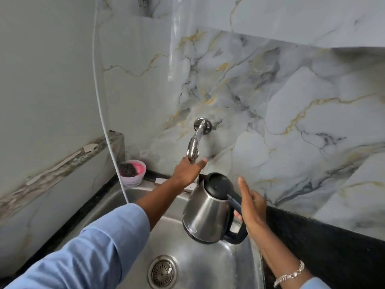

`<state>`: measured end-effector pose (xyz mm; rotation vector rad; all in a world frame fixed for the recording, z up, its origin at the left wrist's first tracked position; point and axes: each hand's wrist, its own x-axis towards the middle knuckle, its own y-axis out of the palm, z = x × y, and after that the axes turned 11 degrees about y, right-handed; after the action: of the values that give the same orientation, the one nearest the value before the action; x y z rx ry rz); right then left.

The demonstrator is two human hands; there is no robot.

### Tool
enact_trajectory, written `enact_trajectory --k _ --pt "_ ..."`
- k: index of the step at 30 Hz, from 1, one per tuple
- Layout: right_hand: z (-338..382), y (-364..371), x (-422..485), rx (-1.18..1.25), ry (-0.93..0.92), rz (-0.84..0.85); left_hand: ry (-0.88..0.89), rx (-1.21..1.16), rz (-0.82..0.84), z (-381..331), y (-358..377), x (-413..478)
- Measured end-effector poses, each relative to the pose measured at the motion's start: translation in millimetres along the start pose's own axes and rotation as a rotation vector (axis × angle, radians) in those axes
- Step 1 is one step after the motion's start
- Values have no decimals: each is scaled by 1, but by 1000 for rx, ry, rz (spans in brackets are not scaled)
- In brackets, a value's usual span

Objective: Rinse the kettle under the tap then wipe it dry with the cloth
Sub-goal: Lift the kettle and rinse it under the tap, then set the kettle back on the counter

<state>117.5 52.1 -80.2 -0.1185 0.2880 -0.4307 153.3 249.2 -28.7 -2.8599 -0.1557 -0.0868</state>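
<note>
A steel kettle [205,215] with a black lid and black handle hangs over the steel sink [210,265], its lid down. My right hand [253,207] grips the handle from the right, thumb raised. My left hand [188,171] reaches up and closes around the lower end of the chrome wall tap [195,140], just left of the kettle's spout. No water stream shows. No cloth is in view.
A pink bowl [133,173] with a dark scrubber sits at the sink's back left corner. A white cord [104,113] hangs down the wall into the sink. A black counter [325,243] runs along the right. The drain [163,272] lies below the kettle.
</note>
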Motion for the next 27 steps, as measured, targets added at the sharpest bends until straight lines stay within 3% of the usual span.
enact_trajectory --k 2,5,12,19,27 --pt "-6 -25 -10 -22 -32 -9 -121 -119 172 -4 12 -21" --pt "-17 -70 -24 -21 -34 12 -199 -31 426 -17 33 -51" --pt "-47 -186 -35 -83 -70 74 -233 36 570 -35 103 -122" --pt "-78 -293 -25 -158 -15 156 -331 72 636 -34 197 -189" --pt "-97 -340 5 -199 1 230 -340 142 504 -44 252 -210"
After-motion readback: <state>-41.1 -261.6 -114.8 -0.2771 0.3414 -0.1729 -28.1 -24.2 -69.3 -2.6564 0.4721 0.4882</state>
